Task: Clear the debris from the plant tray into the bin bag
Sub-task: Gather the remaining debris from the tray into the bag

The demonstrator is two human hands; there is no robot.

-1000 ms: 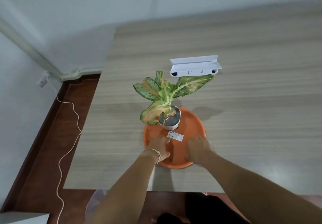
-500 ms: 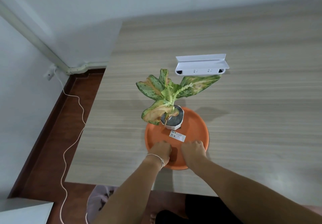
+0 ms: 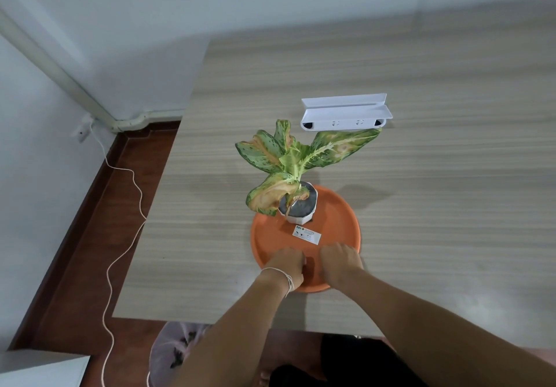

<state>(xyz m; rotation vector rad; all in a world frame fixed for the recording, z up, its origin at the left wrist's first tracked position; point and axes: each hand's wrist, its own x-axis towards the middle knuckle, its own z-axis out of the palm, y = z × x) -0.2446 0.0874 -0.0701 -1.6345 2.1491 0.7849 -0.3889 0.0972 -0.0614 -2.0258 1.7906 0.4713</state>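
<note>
- Plant tray: round, orange, on the wood-grain table near its front edge; near rim covered by both hands.
- Potted plant: white pot at the tray's far side, leaves mottled green with brown patches.
- Label card: white, flat on the tray before the pot; print too small to read.
- Left hand: knuckles up on the tray, fingers curled under; what it holds, if anything, cannot be told. String band at the wrist.
- Right hand: just beside the left, likewise curled; grip cannot be told.
- Debris: hidden beneath the hands.
- Bin bag: pale, on the floor below the table edge, part-hidden by the left forearm; dark bits inside.
- White socket strip: beyond the plant.
- Cable: trailing along the floor, cut off at the bottom edge.
</note>
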